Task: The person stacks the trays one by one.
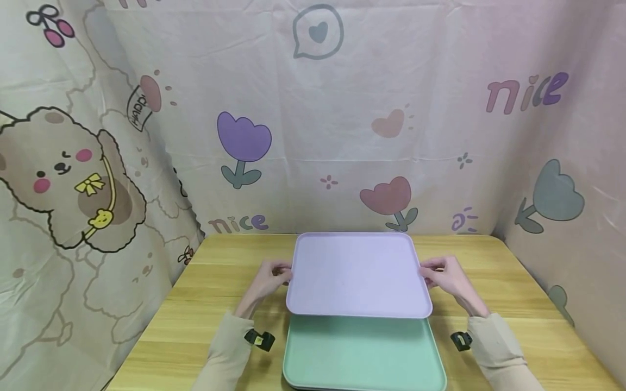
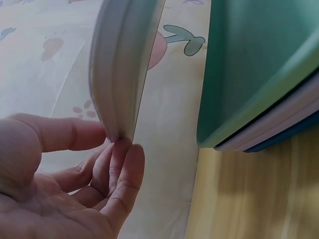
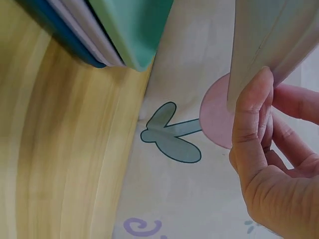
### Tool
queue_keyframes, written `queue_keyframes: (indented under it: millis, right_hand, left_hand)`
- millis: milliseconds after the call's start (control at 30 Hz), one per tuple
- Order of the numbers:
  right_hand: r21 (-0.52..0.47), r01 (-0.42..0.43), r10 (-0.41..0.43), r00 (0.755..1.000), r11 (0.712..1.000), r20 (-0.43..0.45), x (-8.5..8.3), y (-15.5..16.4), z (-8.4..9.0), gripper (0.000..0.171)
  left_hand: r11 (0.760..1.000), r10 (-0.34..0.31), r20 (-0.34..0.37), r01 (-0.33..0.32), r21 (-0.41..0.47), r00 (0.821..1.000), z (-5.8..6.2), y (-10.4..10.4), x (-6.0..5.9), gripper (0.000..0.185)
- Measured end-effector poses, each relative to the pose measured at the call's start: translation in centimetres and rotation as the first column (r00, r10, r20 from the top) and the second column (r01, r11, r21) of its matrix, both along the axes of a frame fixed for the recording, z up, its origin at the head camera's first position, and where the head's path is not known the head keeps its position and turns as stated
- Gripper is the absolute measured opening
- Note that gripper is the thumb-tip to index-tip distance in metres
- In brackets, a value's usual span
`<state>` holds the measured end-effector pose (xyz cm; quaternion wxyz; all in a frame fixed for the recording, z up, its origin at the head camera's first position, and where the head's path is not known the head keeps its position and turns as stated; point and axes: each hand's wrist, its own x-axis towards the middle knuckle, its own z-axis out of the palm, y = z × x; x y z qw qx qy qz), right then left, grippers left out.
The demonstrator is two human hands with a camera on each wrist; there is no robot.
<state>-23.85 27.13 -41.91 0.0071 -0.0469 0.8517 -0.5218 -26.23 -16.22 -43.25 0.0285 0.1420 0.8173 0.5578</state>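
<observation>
A lavender rectangular tray is held level between both hands, raised above a stack of trays. My left hand pinches its left edge between thumb and fingers. At the opposite short side, my right hand grips the rim the same way. Below and nearer to me lies a mint green tray, its far part covered by the lavender one in the head view. Under the green tray, the left wrist view shows a pale pinkish tray and a dark blue tray.
The stack stands on a wood-grain table. A printed cloth with flowers, hearts and a bear hangs behind the table and along both sides. Black wrist cameras sit at both sleeves.
</observation>
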Motion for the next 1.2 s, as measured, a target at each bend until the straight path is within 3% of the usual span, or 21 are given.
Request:
queue_keyframes:
  millis: [200, 467, 667, 1000, 1200]
  right_hand:
    - [0.027, -0.038, 0.037, 0.999, 0.999, 0.008, 1.0, 0.6, -0.3, 0.030]
    - [0.034, -0.082, 0.078, 0.992, 0.996, 0.096, 2.1, 1.4, -0.7, 0.033]
    - [-0.010, -0.170, 0.169, 0.977, 0.985, 0.131, 2.6, 2.2, -1.2, 0.031]
    - [-0.078, -0.265, 0.275, 0.942, 0.961, 0.191, 3.1, 2.6, -1.6, 0.031]
    - [-0.085, -0.276, 0.288, 0.931, 0.958, 0.223, 3.1, 2.7, -2.1, 0.027]
  left_hand:
    - [1.000, -0.022, 0.034, 0.022, -0.011, 0.999, 0.0, -0.2, 1.4, 0.031]
    - [0.997, -0.067, 0.125, 0.061, 0.053, 0.990, -0.5, -0.7, 2.9, 0.031]
    - [0.994, -0.098, 0.172, 0.088, 0.067, 0.980, -1.0, -1.0, 3.6, 0.032]
    - [1.000, -0.026, 0.233, 0.026, 0.004, 0.972, -1.4, -0.8, 4.4, 0.024]
    - [0.999, -0.047, 0.253, 0.045, 0.012, 0.966, -1.8, -0.8, 4.7, 0.023]
